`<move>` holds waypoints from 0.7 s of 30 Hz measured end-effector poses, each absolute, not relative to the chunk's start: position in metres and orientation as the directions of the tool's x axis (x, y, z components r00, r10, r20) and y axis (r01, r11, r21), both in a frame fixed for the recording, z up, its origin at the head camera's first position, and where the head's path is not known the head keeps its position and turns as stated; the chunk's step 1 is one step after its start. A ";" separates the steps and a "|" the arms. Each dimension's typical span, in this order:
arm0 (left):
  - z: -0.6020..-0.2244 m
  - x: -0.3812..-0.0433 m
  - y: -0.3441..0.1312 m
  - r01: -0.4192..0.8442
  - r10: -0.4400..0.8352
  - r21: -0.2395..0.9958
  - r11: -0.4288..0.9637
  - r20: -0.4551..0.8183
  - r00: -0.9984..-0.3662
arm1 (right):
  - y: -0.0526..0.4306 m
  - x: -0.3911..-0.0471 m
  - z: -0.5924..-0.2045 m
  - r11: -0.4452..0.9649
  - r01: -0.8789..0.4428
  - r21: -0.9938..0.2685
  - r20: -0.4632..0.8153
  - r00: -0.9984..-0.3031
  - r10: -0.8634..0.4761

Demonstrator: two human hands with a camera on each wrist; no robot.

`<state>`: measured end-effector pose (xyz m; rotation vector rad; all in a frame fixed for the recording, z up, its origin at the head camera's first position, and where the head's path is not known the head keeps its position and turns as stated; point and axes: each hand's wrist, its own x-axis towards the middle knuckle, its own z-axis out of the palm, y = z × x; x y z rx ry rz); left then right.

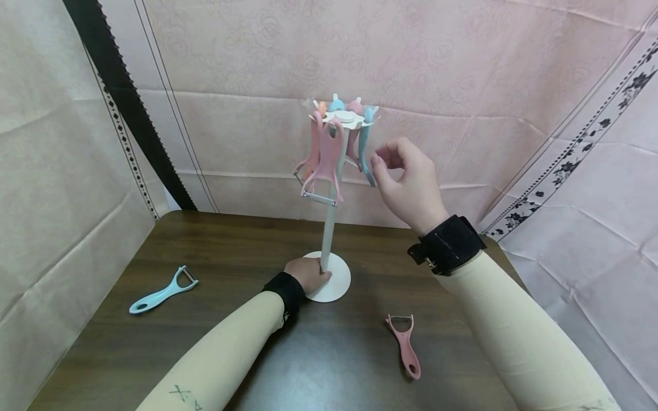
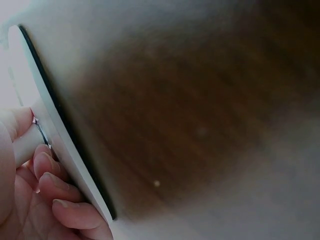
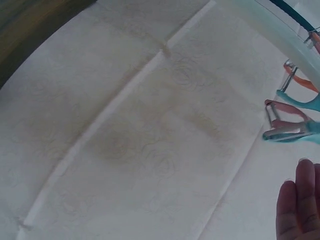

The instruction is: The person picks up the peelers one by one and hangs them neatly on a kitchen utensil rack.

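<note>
A white stand (image 1: 328, 234) with a round base holds several pink, blue and orange peelers around its top. My left hand (image 1: 307, 274) grips the pole low down, just above the base; in the left wrist view its thumb and fingers curl round the pole. Beside the stand's top, my right hand (image 1: 408, 185) is raised with nothing in it. Its thumb and fingertips are close to the lower end of a hanging blue peeler (image 1: 363, 145). A pink peeler (image 1: 330, 151) hangs at the front. In the right wrist view, the fingers (image 3: 305, 200) extend below the hanging peelers.
On the brown table (image 1: 231, 245), a light blue peeler (image 1: 159, 298) lies at the left. A pink peeler (image 1: 406, 345) lies at the front right, near the right forearm. Pale patterned cloth (image 1: 247, 137) hangs behind the table and along both sides.
</note>
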<state>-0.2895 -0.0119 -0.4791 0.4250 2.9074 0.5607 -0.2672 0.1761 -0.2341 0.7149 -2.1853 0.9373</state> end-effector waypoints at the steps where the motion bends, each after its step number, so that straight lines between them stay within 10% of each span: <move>1: -0.480 -0.290 -0.012 0.245 0.301 0.384 0.891 -0.092 -0.949 | 0.178 -0.267 -0.235 0.600 -0.681 -0.421 0.731 -0.646 -0.221; 13: -0.485 -0.294 -0.011 0.240 0.297 0.383 0.892 -0.098 -0.950 | 0.218 -0.269 -0.277 0.697 -0.606 -0.384 0.573 -0.748 -0.334; 21: -0.484 -0.294 -0.011 0.227 0.291 0.396 0.890 -0.108 -0.951 | 0.247 -0.262 -0.319 0.686 -0.700 -0.199 0.476 -0.681 -0.557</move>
